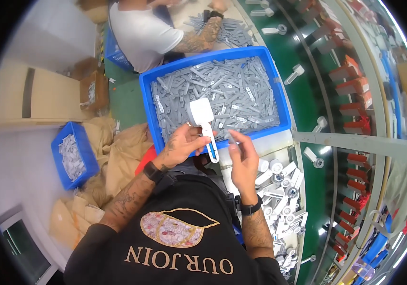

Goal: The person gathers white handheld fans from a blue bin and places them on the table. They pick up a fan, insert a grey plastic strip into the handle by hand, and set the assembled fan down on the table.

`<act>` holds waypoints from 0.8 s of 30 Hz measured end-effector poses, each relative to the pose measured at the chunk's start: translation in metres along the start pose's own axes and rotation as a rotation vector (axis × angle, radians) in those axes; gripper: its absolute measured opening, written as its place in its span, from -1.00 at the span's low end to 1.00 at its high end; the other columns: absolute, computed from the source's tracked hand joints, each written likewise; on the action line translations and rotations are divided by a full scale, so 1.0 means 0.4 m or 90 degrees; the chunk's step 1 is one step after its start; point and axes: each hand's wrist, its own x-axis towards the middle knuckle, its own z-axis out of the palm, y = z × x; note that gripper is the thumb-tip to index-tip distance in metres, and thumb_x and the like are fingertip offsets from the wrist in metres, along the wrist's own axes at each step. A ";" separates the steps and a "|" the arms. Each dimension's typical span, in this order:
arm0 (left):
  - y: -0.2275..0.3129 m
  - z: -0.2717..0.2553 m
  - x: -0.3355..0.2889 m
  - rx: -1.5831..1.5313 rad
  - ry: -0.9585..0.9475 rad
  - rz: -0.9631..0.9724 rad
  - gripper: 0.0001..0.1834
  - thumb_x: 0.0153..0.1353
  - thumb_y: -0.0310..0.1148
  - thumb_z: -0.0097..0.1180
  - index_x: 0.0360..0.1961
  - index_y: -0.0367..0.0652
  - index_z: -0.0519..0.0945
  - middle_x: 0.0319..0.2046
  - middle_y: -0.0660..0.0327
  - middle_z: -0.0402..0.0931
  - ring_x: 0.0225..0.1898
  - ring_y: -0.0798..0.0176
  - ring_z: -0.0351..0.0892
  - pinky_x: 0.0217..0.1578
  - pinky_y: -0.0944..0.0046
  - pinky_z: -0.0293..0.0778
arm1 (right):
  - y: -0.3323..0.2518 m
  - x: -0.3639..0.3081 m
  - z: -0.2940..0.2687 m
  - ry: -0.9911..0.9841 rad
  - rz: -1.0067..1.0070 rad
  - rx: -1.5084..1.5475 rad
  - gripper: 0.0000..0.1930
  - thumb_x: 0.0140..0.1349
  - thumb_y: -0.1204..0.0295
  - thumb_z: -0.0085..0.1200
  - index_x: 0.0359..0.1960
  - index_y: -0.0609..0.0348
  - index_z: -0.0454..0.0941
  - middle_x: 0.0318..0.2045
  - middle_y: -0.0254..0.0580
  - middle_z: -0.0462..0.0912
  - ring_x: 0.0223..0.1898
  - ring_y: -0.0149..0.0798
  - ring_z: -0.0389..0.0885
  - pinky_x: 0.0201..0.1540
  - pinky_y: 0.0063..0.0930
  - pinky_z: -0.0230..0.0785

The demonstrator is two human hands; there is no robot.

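Observation:
My left hand (184, 144) grips a white handheld device (201, 111) by its handle. The device has a squarish head and a long handle, with a blue strip showing in the handle's slot. To the right of the handle, my right hand (244, 164) has thumb and forefinger closed on a small grey piece (232, 138), mostly hidden by the fingers. Both hands are over the near edge of a large blue bin (145, 102). Inside the bin lies a heap of long, narrow grey plastic strips (232, 88).
White round-headed devices (284, 199) are piled right of my right forearm. Beyond them runs a green conveyor (315, 185) carrying spaced devices, with red-orange holders (353, 111) alongside. A smaller blue bin (55, 147) stands left, near brown sacks (113, 149). A co-worker (144, 31) works at the far side.

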 end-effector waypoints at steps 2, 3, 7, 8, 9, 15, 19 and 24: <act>-0.013 0.009 0.002 0.013 -0.018 -0.007 -0.52 0.42 -0.43 0.23 0.26 -0.35 0.38 0.02 0.01 0.66 -0.16 0.27 0.69 -0.16 0.26 0.63 | -0.041 -0.020 0.015 0.008 -0.102 -0.081 -0.69 0.43 0.57 0.10 0.16 0.19 0.67 -0.19 -0.21 0.61 -0.25 -0.38 0.55 -0.30 -0.55 0.40; -0.015 0.020 0.006 0.023 -0.039 -0.014 -0.51 0.41 -0.44 0.25 0.26 -0.37 0.37 -0.02 0.00 0.66 -0.17 0.26 0.69 -0.16 0.25 0.63 | -0.041 -0.031 0.018 0.012 -0.104 -0.080 -0.69 0.43 0.57 0.10 0.16 0.19 0.67 -0.19 -0.21 0.61 -0.25 -0.38 0.55 -0.30 -0.55 0.40; -0.018 0.060 0.005 -0.008 -0.031 0.027 -0.47 0.39 -0.45 0.28 0.26 -0.37 0.31 -0.02 0.03 0.63 -0.18 0.25 0.70 -0.13 0.26 0.64 | -0.020 -0.055 0.023 0.057 -0.142 -0.156 -0.69 0.36 0.64 0.18 0.11 0.19 0.70 -0.23 -0.14 0.62 -0.25 -0.27 0.59 -0.21 -0.41 0.46; -0.022 0.060 0.006 -0.006 -0.031 0.029 -0.47 0.39 -0.45 0.28 0.26 -0.37 0.31 -0.02 0.03 0.63 -0.18 0.25 0.70 -0.13 0.26 0.64 | -0.011 -0.054 0.016 0.065 -0.207 -0.223 -0.68 0.34 0.64 0.19 0.11 0.18 0.70 -0.23 -0.15 0.63 -0.28 -0.27 0.59 -0.24 -0.41 0.47; -0.027 0.058 0.007 0.011 -0.041 0.027 -0.46 0.40 -0.46 0.25 0.28 -0.37 0.28 0.03 0.00 0.61 -0.11 0.22 0.70 -0.07 0.21 0.65 | -0.007 -0.054 0.010 0.074 -0.272 -0.292 -0.67 0.33 0.64 0.21 0.11 0.18 0.71 -0.24 -0.15 0.63 -0.30 -0.27 0.60 -0.27 -0.41 0.47; -0.036 0.062 0.007 0.043 -0.046 0.014 -0.44 0.41 -0.46 0.24 0.30 -0.37 0.27 0.09 -0.01 0.59 -0.02 0.21 0.69 0.01 0.18 0.64 | -0.010 -0.064 0.009 0.092 -0.226 -0.251 -0.59 0.22 0.67 0.31 0.11 0.12 0.73 -0.23 -0.17 0.58 -0.30 -0.27 0.59 -0.21 -0.41 0.50; -0.042 0.079 0.010 0.036 -0.033 0.039 -0.41 0.37 -0.43 0.30 0.30 -0.38 0.31 0.05 0.05 0.61 0.00 0.25 0.67 0.02 0.19 0.63 | 0.007 -0.073 -0.003 0.082 -0.237 -0.289 -0.53 0.21 0.64 0.32 0.18 0.03 0.70 -0.19 -0.11 0.56 -0.28 -0.13 0.57 -0.19 -0.32 0.50; -0.043 0.094 0.023 0.087 -0.053 0.042 -0.36 0.35 -0.49 0.31 0.37 -0.30 0.30 0.15 0.06 0.57 0.10 0.25 0.63 0.09 0.19 0.62 | 0.033 -0.081 -0.029 0.031 -0.260 -0.314 -0.51 0.25 0.59 0.32 0.24 0.09 0.63 -0.07 -0.09 0.57 -0.14 -0.15 0.60 -0.07 -0.30 0.52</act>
